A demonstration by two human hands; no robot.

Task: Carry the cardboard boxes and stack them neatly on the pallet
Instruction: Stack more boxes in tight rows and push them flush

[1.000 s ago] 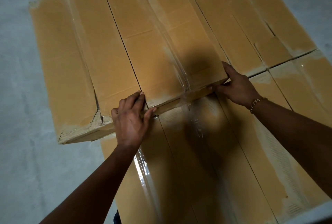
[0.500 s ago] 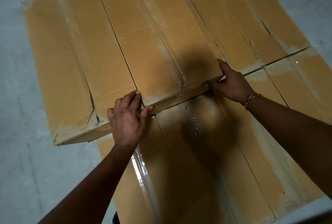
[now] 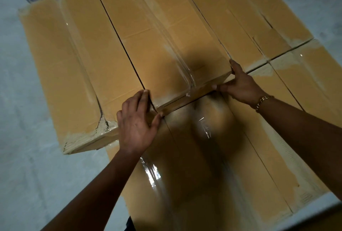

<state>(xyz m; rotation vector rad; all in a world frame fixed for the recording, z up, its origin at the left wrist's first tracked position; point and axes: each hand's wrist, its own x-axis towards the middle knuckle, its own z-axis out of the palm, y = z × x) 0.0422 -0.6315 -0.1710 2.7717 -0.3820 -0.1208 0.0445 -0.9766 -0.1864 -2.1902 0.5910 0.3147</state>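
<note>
1. Head view: a long tan cardboard box [image 3: 162, 45], taped lengthwise, is laid on the lower box layer [image 3: 212, 156].
2. Its near left corner is pressed by the left hand [image 3: 137, 125], grip spread flat.
3. Its near right corner is pinched by the right hand [image 3: 240, 84].
4. A torn-cornered tan box [image 3: 74, 75] lies touching its left side.

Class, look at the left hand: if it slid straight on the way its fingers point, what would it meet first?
The left hand already touches the near end of the upper box; going on, it would probably press against that box or ride over its top.

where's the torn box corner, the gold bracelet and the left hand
torn box corner [image 3: 102, 127], head view, on the split cardboard edge
gold bracelet [image 3: 262, 101], head view, on its chain links
left hand [image 3: 137, 125], head view, on its back
</note>
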